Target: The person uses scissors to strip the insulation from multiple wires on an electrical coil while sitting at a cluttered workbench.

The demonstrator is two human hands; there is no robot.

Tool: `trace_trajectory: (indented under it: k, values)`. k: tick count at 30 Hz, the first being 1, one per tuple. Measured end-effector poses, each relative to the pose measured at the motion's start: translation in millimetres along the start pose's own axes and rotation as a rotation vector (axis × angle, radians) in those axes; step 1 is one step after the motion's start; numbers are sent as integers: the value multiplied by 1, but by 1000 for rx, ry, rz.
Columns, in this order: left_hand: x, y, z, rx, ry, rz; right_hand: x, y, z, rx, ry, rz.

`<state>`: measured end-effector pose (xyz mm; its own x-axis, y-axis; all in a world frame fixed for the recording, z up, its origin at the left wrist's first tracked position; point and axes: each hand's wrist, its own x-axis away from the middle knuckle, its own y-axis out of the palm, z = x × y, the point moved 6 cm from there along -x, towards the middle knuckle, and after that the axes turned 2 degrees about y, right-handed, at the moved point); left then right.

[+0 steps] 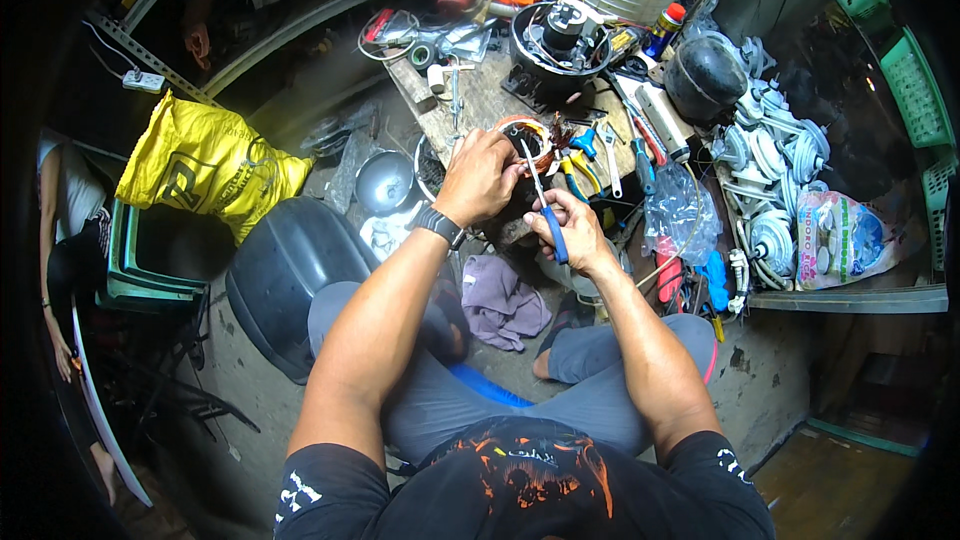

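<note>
My left hand (480, 178), a dark watch on its wrist, has its fingers closed on the near left edge of a motor coil (543, 130) wound in copper wire. My right hand (572, 230) grips blue-handled scissors (556, 238). Their long metal blades point away from me, with the tips against the coil's inner side. Part of the coil is hidden behind my left fingers. Just right of it on the wooden board (475, 105) lie a blue-handled tool (584, 140), yellow-handled pliers (585, 172) and a wrench (610, 155).
Behind the coil stands a black motor housing (560, 45). Grey plastic fan parts (770, 155) pile up at the right, near green baskets (915, 85). A yellow sack (215, 160) and a dark plastic shell (295, 280) sit at the left. A purple cloth (500, 302) lies below my hands.
</note>
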<state>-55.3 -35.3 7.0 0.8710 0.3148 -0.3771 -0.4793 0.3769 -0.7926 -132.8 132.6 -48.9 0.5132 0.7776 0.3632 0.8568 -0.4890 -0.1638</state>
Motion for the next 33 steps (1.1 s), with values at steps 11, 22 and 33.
trace_trajectory:
  k: [11,22,33]
  values:
    - [24,-3,4,31,-108,380,-3,-31,-37,374,-402,638]
    - [26,-1,-23,274,-60,309,-26,-27,-68,573,-602,713]
    - [21,7,41,-470,85,142,-26,-45,-70,467,-608,641]
